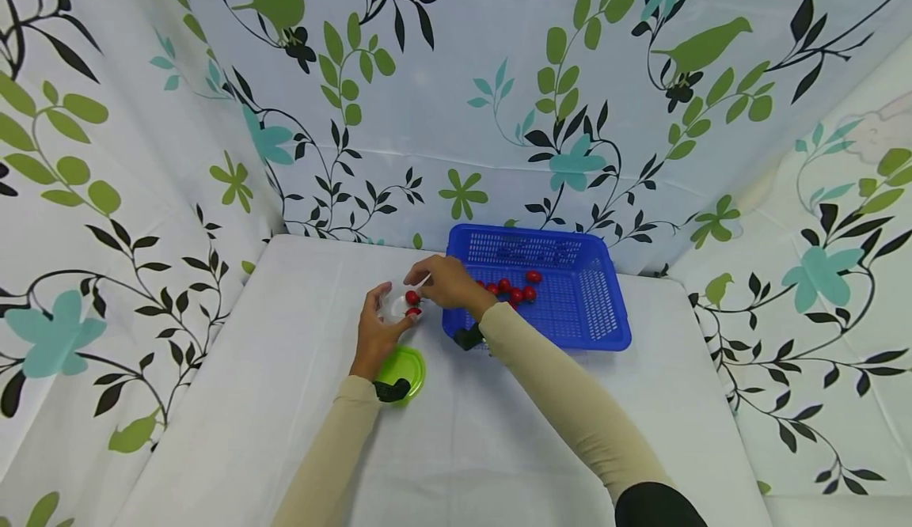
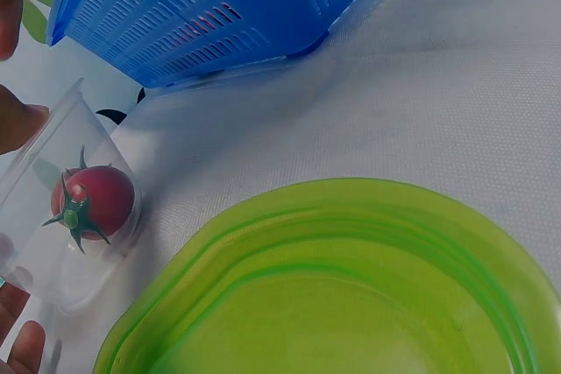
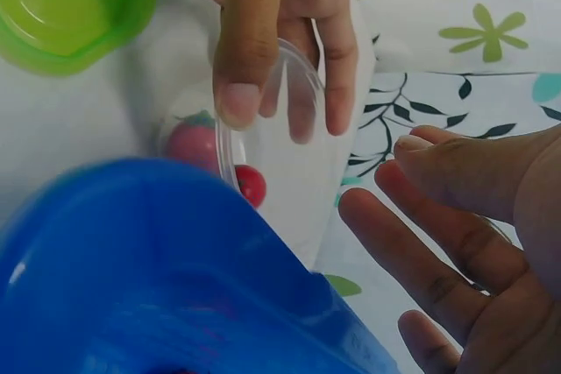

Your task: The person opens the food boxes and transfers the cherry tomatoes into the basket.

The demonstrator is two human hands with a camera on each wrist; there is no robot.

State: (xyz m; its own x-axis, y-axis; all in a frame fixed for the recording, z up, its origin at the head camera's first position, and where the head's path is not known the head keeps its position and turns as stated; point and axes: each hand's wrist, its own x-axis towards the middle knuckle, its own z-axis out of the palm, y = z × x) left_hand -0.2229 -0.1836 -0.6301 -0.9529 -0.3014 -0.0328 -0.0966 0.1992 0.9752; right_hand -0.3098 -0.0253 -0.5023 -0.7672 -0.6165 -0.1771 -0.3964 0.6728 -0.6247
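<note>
My left hand [image 1: 375, 331] grips a clear plastic cup [image 2: 66, 243] around its side, with the thumb at the rim in the right wrist view. Cherry tomatoes [image 2: 96, 201] with green stems lie inside the tilted cup; another red tomato [image 3: 251, 186] shows through its mouth. Just right of the cup is my right hand [image 1: 445, 280], its fingers loosely extended and nothing visible between them. A green plastic lid or shallow dish [image 2: 351, 304] lies on the table beneath my left wrist. The blue basket [image 1: 584, 305] stands under my right forearm, holding several tomatoes [image 1: 516, 295].
A white cloth covers the table [image 1: 456, 432]. Behind and beside it hang patterned curtains [image 1: 427, 115] with leaves and birds. The basket's raised wall [image 2: 202, 24] stands close to the cup on the right.
</note>
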